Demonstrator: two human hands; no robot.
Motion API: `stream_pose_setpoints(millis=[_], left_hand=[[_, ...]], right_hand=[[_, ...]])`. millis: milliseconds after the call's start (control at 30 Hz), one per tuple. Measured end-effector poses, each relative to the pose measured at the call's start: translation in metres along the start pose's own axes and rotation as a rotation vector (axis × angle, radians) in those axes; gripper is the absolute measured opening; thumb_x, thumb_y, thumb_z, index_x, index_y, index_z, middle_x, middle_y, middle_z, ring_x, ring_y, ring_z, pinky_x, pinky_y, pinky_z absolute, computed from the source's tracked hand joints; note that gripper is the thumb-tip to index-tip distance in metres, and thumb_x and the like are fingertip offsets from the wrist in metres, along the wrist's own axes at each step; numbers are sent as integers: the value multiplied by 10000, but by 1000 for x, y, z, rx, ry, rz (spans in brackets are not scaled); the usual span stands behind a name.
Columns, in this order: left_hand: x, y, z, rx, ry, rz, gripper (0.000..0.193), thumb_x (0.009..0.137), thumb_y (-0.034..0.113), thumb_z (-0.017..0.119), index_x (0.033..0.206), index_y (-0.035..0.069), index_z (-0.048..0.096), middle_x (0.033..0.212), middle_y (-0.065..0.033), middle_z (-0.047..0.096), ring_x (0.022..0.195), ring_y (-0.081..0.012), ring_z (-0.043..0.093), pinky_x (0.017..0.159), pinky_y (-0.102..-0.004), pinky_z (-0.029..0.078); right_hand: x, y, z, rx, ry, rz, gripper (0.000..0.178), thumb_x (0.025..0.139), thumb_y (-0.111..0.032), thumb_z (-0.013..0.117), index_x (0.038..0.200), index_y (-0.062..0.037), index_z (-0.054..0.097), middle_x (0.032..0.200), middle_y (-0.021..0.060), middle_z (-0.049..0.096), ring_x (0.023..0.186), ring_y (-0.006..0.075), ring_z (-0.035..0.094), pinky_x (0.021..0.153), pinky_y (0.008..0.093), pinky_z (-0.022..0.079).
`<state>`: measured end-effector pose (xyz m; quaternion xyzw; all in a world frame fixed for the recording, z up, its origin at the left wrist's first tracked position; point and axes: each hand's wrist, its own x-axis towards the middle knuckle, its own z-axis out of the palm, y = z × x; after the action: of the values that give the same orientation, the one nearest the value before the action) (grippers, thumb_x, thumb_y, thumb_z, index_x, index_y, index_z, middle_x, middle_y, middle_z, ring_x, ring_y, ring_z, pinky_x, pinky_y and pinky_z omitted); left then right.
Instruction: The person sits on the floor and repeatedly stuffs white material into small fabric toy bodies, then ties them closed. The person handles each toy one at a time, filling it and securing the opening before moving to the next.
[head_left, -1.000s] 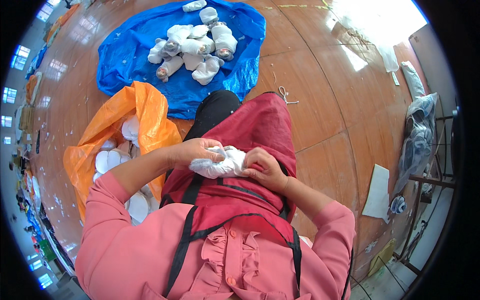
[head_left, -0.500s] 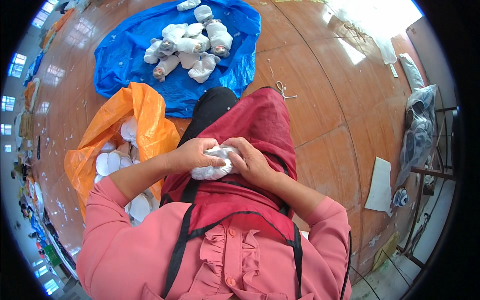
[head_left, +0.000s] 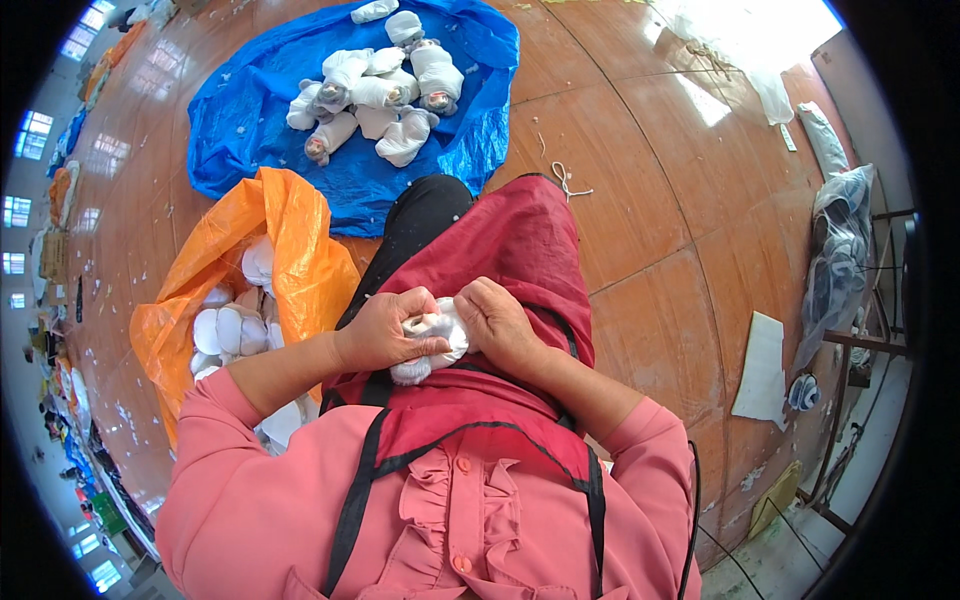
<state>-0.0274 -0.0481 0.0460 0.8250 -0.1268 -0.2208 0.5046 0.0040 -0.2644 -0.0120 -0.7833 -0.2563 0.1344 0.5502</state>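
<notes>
Over my lap, on the dark red apron [head_left: 530,240], I hold a small white stuffed piece [head_left: 440,335] with a fuzzy whitish lower end. My left hand [head_left: 385,328] wraps its left side, thumb across the front. At its upper right edge the fingers of my right hand [head_left: 492,318] are pinched together, gripping the white fabric. Both hands hide much of the piece, so its full shape cannot be made out. Several white stuffed bundles [head_left: 400,140], some with grey fuzzy ends, lie on a blue plastic sheet [head_left: 240,140] beyond my knees.
To my left stands an orange plastic bag [head_left: 300,225], open, with white rounded pieces [head_left: 240,330] inside. A pale cord [head_left: 565,182] lies on the brown tiled floor [head_left: 640,300]. On the right are a white flat sheet [head_left: 760,370], a clear plastic bag [head_left: 838,240] and a metal frame [head_left: 868,343].
My right hand has shifted up and its fingers have closed into a pinch at the edge of the white piece. The piece has turned slightly in my left hand.
</notes>
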Motion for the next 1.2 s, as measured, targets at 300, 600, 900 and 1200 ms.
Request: stream_pose_setpoints(millis=[300, 600, 900, 1200], left_hand=[[2, 2, 2, -11, 21, 36, 374, 801, 322, 812, 967, 68, 594, 823, -100, 661, 741, -212, 661, 676, -318, 508], [-3, -1, 8, 55, 61, 136, 361, 777, 320, 834, 951, 87, 620, 774, -66, 626, 688, -196, 637, 624, -305, 489], [-6, -6, 16, 147, 140, 273, 373, 747, 307, 849, 946, 79, 632, 741, -92, 620, 629, -262, 618, 572, -341, 466], [-8, -6, 19, 153, 102, 434, 359, 716, 208, 867, 950, 74, 630, 709, -77, 608, 600, -268, 601, 530, -360, 437]], right_hand=[[-5, 2, 3, 402, 90, 151, 138, 924, -146, 641, 987, -23, 641, 945, 125, 643, 886, 259, 637, 774, 341, 503], [-1, 8, 4, 386, 37, 12, 104, 932, -98, 632, 990, -13, 650, 940, 112, 667, 853, 227, 653, 765, 322, 516], [-2, -1, 3, 204, 42, -35, 46, 907, -70, 626, 940, -40, 637, 911, 120, 659, 819, 257, 648, 735, 333, 510], [-2, 8, 14, 514, 39, 159, 116, 962, -115, 603, 901, -19, 624, 793, 58, 641, 744, 116, 577, 692, 273, 482]])
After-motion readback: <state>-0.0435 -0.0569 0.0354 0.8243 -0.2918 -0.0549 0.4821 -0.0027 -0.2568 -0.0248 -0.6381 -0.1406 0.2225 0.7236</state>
